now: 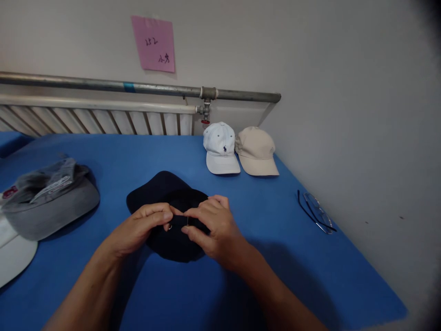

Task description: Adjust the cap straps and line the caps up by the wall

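Note:
A dark baseball cap [158, 188] lies on the blue table in front of me, its brim pointing to the far left. Both hands grip the strap at its back, close together. My left hand [143, 225] pinches the strap's left part between thumb and fingers, near a small metal ring or buckle. With thumb and forefinger, my right hand [213, 225] pinches the strap by a thin metallic edge, its other fingers curled over the cap. The fingers hide part of the strap and the fastening.
A white cap [220, 142] and a beige cap [257, 149] stand side by side at the back. Grey [65, 202] and white [17, 259] caps lie at the left. Eyeglasses [317, 211] rest near the right edge of the blue table [255, 216]. Behind are a radiator [134, 123] and pipe [165, 89].

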Motion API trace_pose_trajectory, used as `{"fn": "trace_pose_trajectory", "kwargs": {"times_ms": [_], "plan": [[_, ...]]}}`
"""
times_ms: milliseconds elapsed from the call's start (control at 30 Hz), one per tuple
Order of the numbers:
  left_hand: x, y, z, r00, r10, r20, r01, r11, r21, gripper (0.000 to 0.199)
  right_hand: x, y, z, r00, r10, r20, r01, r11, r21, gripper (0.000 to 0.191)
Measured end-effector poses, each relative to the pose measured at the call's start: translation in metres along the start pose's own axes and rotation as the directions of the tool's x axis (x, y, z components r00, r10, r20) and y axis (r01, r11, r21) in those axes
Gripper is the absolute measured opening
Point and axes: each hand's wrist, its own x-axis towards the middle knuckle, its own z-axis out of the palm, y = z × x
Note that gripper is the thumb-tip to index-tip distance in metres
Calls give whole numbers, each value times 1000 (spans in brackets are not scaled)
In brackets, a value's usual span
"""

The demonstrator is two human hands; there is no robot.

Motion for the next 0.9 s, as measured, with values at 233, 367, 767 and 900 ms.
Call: {"fn": "trace_pose_trajectory", "kwargs": {"times_ms": [233,367,767,900], "plan": [[-3,0,-1,1000,-23,3,24,999,-31,31,0,0,-1,1000,1,21,-1,1000,7,10],[-2,2,1,999,-30,20,31,997,-66,31,0,0,-1,999,15,38,-15,1000,7,9],[-4,0,-12,971,-115,211,151,975,-164,48,0,13,-16,988,139,60,-152,928,340,35],[-2,3,-10,979,-76,187,99,988,-118,38,0,18,-17,970,208,123,-242,838,489,26]]}}
